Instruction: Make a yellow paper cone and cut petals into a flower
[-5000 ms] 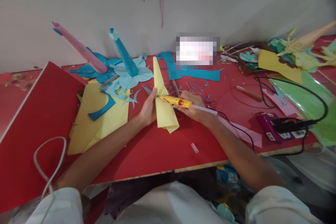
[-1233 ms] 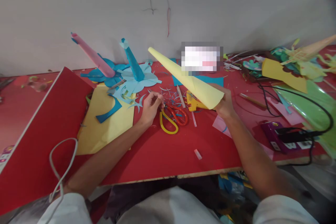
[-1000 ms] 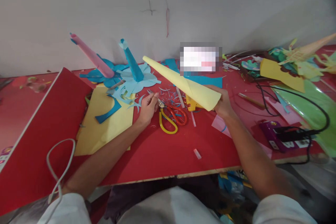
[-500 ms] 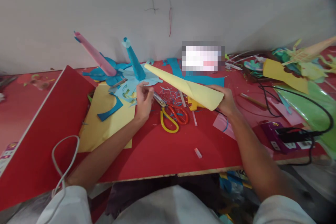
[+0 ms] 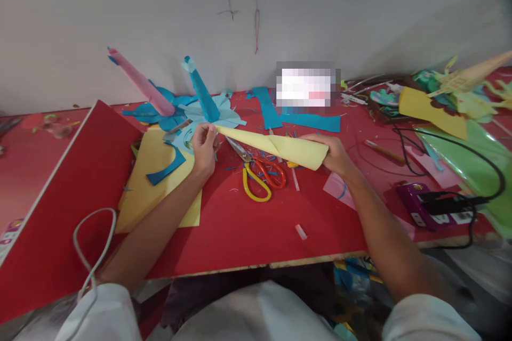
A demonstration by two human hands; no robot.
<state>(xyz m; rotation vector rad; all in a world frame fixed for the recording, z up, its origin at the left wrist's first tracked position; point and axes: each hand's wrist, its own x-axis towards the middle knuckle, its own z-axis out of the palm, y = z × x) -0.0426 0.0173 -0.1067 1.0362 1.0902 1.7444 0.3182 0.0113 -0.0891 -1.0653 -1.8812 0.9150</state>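
A pale yellow paper cone (image 5: 280,146) lies across the space between my hands, its narrow tip to the left and its wide end to the right. My right hand (image 5: 336,154) grips the wide end, fingers partly behind the paper. Fingers of my left hand (image 5: 205,150) are closed at the narrow tip, pinching it. Below the cone, scissors (image 5: 256,176) with one yellow and one red handle rest on the table. Behind my left hand stands a blue paper cone (image 5: 205,96) on light blue petal-shaped paper, with a pink paper cone (image 5: 144,82) farther left.
The red table (image 5: 248,234) carries blue paper strips (image 5: 310,121), yellow sheets (image 5: 160,202) and small clippings. A red board (image 5: 72,192) stands slanted at left. At right are a purple box (image 5: 420,205), a black cable (image 5: 472,149) and a green plastic packet (image 5: 480,170).
My left hand has moved left and closed on the cone's narrow tip. The cone has swung down at its tip and shifted slightly left with my right hand.
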